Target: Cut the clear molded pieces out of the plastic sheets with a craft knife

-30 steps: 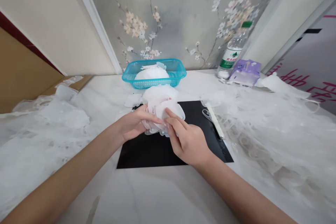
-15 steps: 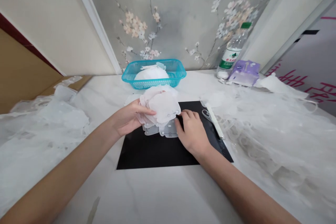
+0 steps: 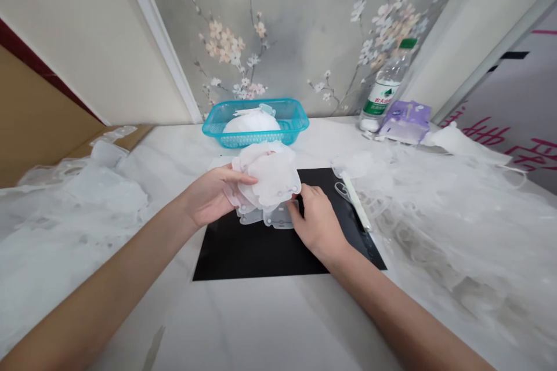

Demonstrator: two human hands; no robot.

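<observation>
A white stone-look worktop (image 3: 261,319) runs across the view, with 2 large heaps of filmy white sheets (image 3: 439,226) (image 3: 73,203) along its right and left sides. A black mat (image 3: 243,255) lies at its front centre, a white ruler-like strip (image 3: 355,200) along the mat's right edge. Near the back edge sit a turquoise basket (image 3: 296,119) holding a white mound (image 3: 251,123), a water bottle (image 3: 383,93) and a lilac tissue pack (image 3: 407,122).

A stack of white pads (image 3: 272,177) with clear plastic tabs (image 3: 278,217) at its lower edge is raised just above the mat's back edge. The left hand (image 3: 213,194) holds it from the left, fingers spread against its face. The right hand (image 3: 317,232) is nearer the mat, fingers curled at the stack's lower right edge; whether they pinch a tab, I cannot tell.
</observation>
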